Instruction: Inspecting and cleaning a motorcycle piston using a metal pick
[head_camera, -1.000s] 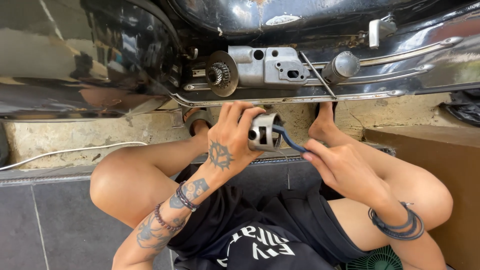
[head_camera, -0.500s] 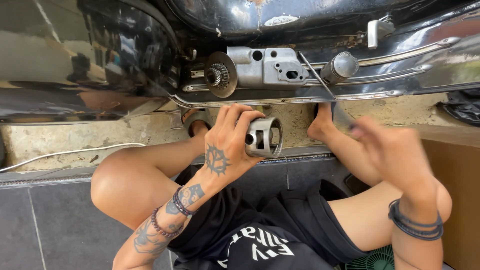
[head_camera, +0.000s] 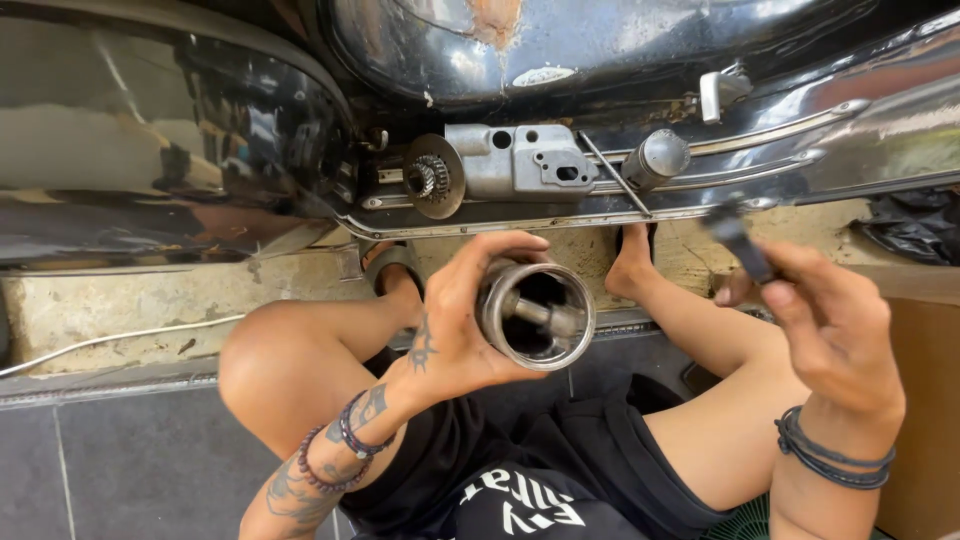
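My left hand (head_camera: 455, 320) grips a hollow metal piston (head_camera: 537, 315), its open end turned toward me so the pin inside shows. My right hand (head_camera: 825, 325) is raised at the right and pinches a dark, blurred slim tool (head_camera: 738, 240). Both hands are above my lap, in front of a black scooter body (head_camera: 180, 130). On the scooter's underside sits a grey metal engine block (head_camera: 515, 160) with a toothed gear (head_camera: 430, 178) at its left end.
A chrome trim strip (head_camera: 560, 218) runs along the scooter's lower edge. A white cable (head_camera: 110, 338) lies on the concrete step at the left. A cardboard box (head_camera: 920, 400) stands at the right, and dark floor tiles (head_camera: 120, 460) fill the lower left.
My right hand left the piston, swung out to the right and rose, now holding the slim tool. My left hand turned the piston's open end toward me.
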